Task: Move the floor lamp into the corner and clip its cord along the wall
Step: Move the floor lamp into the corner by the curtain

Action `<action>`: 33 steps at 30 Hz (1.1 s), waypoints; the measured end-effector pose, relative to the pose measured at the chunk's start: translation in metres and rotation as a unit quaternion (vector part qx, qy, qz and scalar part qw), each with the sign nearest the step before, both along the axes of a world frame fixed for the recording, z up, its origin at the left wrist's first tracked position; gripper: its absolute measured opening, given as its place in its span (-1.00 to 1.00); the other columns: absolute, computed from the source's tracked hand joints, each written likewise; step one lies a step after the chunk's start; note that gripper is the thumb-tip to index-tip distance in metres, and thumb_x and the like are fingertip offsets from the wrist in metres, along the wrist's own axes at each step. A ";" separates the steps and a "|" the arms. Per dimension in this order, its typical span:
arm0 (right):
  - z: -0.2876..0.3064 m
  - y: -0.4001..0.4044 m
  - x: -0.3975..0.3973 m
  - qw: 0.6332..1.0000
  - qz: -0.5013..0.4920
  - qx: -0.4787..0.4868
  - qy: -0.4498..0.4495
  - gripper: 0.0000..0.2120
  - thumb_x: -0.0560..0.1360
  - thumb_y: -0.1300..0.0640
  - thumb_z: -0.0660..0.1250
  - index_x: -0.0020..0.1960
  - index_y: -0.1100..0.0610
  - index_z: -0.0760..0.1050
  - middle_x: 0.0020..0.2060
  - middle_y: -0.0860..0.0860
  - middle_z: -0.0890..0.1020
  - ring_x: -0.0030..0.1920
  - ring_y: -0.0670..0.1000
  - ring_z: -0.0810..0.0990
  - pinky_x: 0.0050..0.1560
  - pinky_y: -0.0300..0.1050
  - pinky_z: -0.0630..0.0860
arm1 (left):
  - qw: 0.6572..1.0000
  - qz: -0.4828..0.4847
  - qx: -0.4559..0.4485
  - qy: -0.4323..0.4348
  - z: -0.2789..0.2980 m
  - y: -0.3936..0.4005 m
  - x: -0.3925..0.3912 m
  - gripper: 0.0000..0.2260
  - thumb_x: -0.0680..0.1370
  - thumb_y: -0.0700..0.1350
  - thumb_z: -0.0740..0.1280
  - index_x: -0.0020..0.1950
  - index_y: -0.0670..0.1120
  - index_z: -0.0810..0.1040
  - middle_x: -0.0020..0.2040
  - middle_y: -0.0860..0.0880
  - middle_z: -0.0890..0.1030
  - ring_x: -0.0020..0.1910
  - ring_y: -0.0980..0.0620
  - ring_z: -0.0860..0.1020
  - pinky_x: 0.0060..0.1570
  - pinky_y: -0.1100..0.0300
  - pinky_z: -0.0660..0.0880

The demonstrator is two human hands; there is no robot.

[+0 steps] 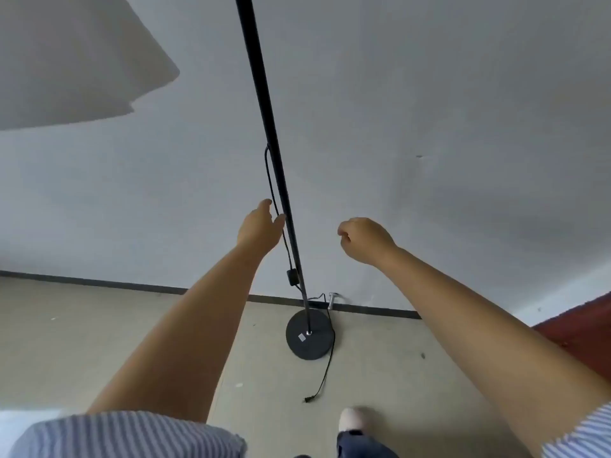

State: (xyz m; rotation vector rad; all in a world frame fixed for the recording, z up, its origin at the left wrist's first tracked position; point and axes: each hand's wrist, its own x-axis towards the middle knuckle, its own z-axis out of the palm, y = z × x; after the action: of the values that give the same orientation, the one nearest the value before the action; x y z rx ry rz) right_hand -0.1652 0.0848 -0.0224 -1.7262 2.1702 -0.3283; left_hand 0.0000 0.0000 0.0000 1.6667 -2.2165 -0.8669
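A black floor lamp stands before the white wall. Its thin pole rises from a round black base on the floor, and the pale shade fills the upper left. A black cord hangs along the pole with an inline switch, then trails past the base to a plug lying on the floor. My left hand is open, fingers beside the pole and touching the cord. My right hand hovers to the right of the pole, loosely curled and holding nothing.
A dark baseboard runs along the wall's foot. A small silver fitting sits at the baseboard behind the base. A dark red surface lies at the right. My shoe is on the beige floor.
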 end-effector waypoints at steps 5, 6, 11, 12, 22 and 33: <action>-0.036 -0.025 -0.007 0.995 0.040 0.052 -0.073 -0.71 0.52 0.32 0.06 0.16 0.26 0.46 0.16 0.20 0.56 0.15 0.19 0.50 0.13 -0.01 0.43 | 0.992 0.060 0.038 0.106 -0.003 -0.019 -0.005 -0.81 0.57 -0.15 0.23 0.13 -0.17 0.52 0.09 -0.16 0.61 -0.05 -0.17 0.54 -0.16 0.17 0.43; -0.045 -0.028 -0.005 0.993 0.049 0.066 -0.091 -0.70 0.52 0.33 0.05 0.16 0.26 0.46 0.16 0.20 0.56 0.16 0.18 0.49 0.14 -0.03 0.42 | 0.990 0.050 0.055 0.117 -0.003 -0.020 -0.004 -0.84 0.56 -0.16 0.25 0.08 -0.17 0.53 0.03 -0.14 0.61 -0.10 -0.12 0.53 -0.17 0.16 0.45; -0.088 -0.024 0.005 0.966 0.035 0.129 -0.222 -0.56 0.49 0.43 0.05 0.33 0.19 0.30 0.30 0.15 0.45 0.30 0.12 0.40 0.29 -0.06 0.34 | 0.982 0.017 0.112 0.154 -0.006 -0.017 0.007 -0.73 0.55 -0.32 0.16 -0.29 -0.05 0.44 -0.28 -0.09 0.60 -0.39 0.13 0.61 -0.38 0.37 0.55; -0.095 -0.020 0.008 0.956 0.039 0.156 -0.247 -0.52 0.48 0.43 0.07 0.37 0.15 0.24 0.36 0.11 0.39 0.33 0.10 0.35 0.30 -0.07 0.31 | 0.977 0.021 0.128 0.168 -0.005 -0.014 0.012 -0.70 0.55 -0.34 0.14 -0.31 -0.05 0.43 -0.33 -0.07 0.61 -0.47 0.19 0.61 -0.44 0.42 0.56; -0.142 0.031 0.051 0.891 0.032 0.249 -0.379 -0.79 0.48 0.25 0.23 -0.29 0.05 0.36 -0.25 0.11 0.55 -0.25 -0.02 0.45 -0.19 -0.24 0.39 | 0.953 0.061 0.182 0.235 0.001 -0.008 0.045 -0.68 0.57 -0.34 0.13 -0.35 -0.13 0.43 -0.51 0.03 0.67 -0.50 0.17 0.64 -0.47 0.38 0.59; -0.061 -0.004 -0.014 0.998 -0.019 0.036 -0.057 -0.61 0.50 -0.14 0.17 -0.19 0.20 0.42 -0.36 0.04 0.50 -0.31 0.07 0.42 -0.41 -0.18 0.26 | 0.943 0.094 -0.104 0.302 0.047 -0.033 0.000 -0.62 0.50 -0.08 0.35 0.27 -0.14 0.36 0.05 0.02 0.46 0.04 0.09 0.45 0.05 0.25 0.41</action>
State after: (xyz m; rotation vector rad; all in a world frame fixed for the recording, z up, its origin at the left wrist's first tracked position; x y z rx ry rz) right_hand -0.1787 0.0805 -0.0830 -1.5898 2.1093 -0.3468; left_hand 0.0000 -0.0327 0.0474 1.2664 -1.6389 -0.9032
